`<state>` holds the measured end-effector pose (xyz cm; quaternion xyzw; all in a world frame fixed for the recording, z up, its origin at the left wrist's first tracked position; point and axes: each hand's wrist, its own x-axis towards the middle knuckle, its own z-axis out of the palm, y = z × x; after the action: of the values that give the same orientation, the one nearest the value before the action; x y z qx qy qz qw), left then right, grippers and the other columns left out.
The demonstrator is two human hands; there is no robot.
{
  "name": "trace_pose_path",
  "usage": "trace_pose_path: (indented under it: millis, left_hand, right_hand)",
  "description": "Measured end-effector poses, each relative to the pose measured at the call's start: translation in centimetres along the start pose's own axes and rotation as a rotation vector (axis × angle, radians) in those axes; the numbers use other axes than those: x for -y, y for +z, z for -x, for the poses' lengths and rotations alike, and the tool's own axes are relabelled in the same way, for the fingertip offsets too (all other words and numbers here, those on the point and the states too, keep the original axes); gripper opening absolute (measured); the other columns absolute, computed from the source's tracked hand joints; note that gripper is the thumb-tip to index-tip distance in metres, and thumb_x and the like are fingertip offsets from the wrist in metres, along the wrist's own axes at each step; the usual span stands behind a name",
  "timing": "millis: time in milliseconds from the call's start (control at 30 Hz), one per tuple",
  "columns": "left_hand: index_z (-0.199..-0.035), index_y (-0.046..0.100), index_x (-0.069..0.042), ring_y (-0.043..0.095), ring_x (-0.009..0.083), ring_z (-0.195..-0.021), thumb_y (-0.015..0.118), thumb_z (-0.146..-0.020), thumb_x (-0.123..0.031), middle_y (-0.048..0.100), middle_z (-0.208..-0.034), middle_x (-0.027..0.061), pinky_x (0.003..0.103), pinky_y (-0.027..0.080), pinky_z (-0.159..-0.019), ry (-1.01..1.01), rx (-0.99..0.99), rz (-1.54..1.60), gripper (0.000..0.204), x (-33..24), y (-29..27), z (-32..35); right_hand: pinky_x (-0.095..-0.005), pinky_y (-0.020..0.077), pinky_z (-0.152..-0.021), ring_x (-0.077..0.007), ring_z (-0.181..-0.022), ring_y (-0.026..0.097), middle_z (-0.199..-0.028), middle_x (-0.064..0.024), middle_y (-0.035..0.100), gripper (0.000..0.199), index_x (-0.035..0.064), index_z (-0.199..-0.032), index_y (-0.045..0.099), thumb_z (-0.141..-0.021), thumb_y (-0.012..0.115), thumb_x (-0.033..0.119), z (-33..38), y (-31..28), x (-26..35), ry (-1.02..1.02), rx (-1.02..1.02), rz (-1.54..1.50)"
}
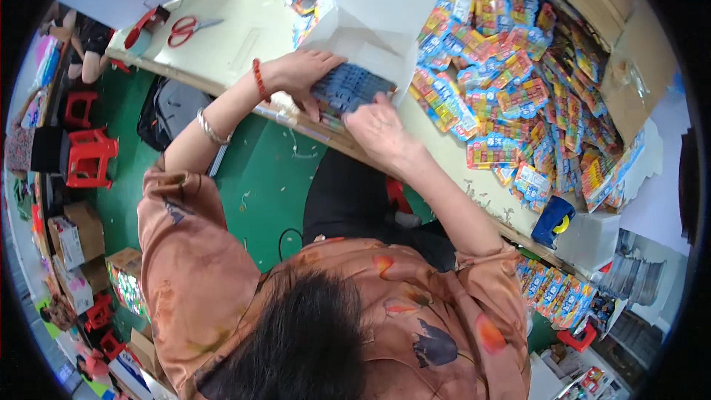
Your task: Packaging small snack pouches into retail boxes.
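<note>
An open white carton (370, 48) stands at the table's near edge with its lid flap raised. Inside its near end is a tight stack of dark blue packs (350, 89). My left hand (304, 75), wearing a red bead bracelet, grips the stack's left end, with fingers over the far side and thumb on the near side. At the near right corner, my right hand (381, 130) has its fingers curled against the packs; its fingertips are partly hidden. A large heap of colourful blister packs (503, 81) lies to the right of the carton.
Red-handled scissors (189, 30) and a red tape dispenser (144, 26) lie at the table's far left. A big cardboard box (629, 81) lies behind the heap. At right, a blue tape dispenser (552, 221) sits by the table edge. Red stools (90, 157) stand on the green floor.
</note>
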<state>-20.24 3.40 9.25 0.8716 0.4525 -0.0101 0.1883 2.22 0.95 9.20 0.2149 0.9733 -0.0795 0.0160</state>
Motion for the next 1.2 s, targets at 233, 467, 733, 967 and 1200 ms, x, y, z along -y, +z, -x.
trace_pose_path:
  millis: [233, 467, 733, 967, 1200]
  left_hand:
    - [-0.148, 0.011, -0.002, 0.039, 0.0438, -0.124, 0.077, -0.05, -0.071, 0.039, -0.135, 0.0275, 0.049, 0.03, -0.106, -0.022, -0.017, -0.14, 0.137, -3.6, -0.2, 1.8]
    - [-0.148, 0.019, -0.009, 0.04, 0.0386, -0.121, 0.083, -0.052, -0.027, 0.038, -0.131, 0.0202, 0.047, 0.032, -0.104, -0.156, -0.213, -0.199, 0.117, -6.7, 1.9, 3.8]
    - [-0.149, 0.019, -0.013, 0.042, 0.0372, -0.118, 0.081, -0.057, -0.029, 0.042, -0.128, 0.0201, 0.046, 0.033, -0.102, -0.223, -0.447, -0.246, 0.112, -6.1, 1.9, -2.5]
    - [-0.15, 0.009, -0.01, 0.047, 0.0366, -0.111, 0.083, -0.052, -0.041, 0.046, -0.122, 0.0208, 0.046, 0.035, -0.099, -0.319, -0.249, -0.189, 0.127, -2.6, 2.0, -4.8]
    - [-0.151, -0.001, -0.014, 0.032, 0.0418, -0.132, 0.079, -0.057, -0.058, 0.036, -0.141, 0.0247, 0.047, 0.024, -0.109, -0.307, -0.102, 0.063, 0.132, -2.3, -0.8, -4.6]
  right_hand:
    - [-0.0454, 0.0474, -0.071, -0.0344, -0.084, 0.059, -0.083, -0.0162, 0.06, 0.068, -0.0039, -0.129, 0.041, -0.082, 0.067, 0.038, 1.5, -1.4, -3.3, 0.567, -0.799, -0.273]
    - [-0.0545, 0.0499, -0.066, -0.0454, -0.069, 0.062, -0.068, -0.0272, 0.061, 0.067, -0.0053, -0.139, 0.026, -0.078, 0.051, 0.0, 0.2, 0.8, -5.0, 0.595, -0.529, -0.567]
    - [-0.056, 0.0448, -0.07, -0.0455, -0.075, 0.06, -0.077, -0.0266, 0.062, 0.047, 0.0049, -0.133, 0.04, -0.086, 0.043, 0.006, -2.7, -0.6, -12.5, 0.571, -0.796, -0.503]
    - [-0.045, 0.0478, -0.082, -0.0398, -0.096, 0.061, -0.1, -0.0234, 0.065, 0.047, 0.0035, -0.129, 0.046, -0.094, 0.048, 0.034, -2.5, 1.6, -14.9, 0.53, -0.64, -0.627]
    - [-0.0284, 0.0513, -0.079, -0.0151, -0.09, 0.065, -0.096, -0.0098, 0.07, 0.028, 0.0033, -0.112, 0.064, -0.086, 0.063, 0.014, 10.3, 2.2, -18.8, 0.7, -0.986, -0.794]
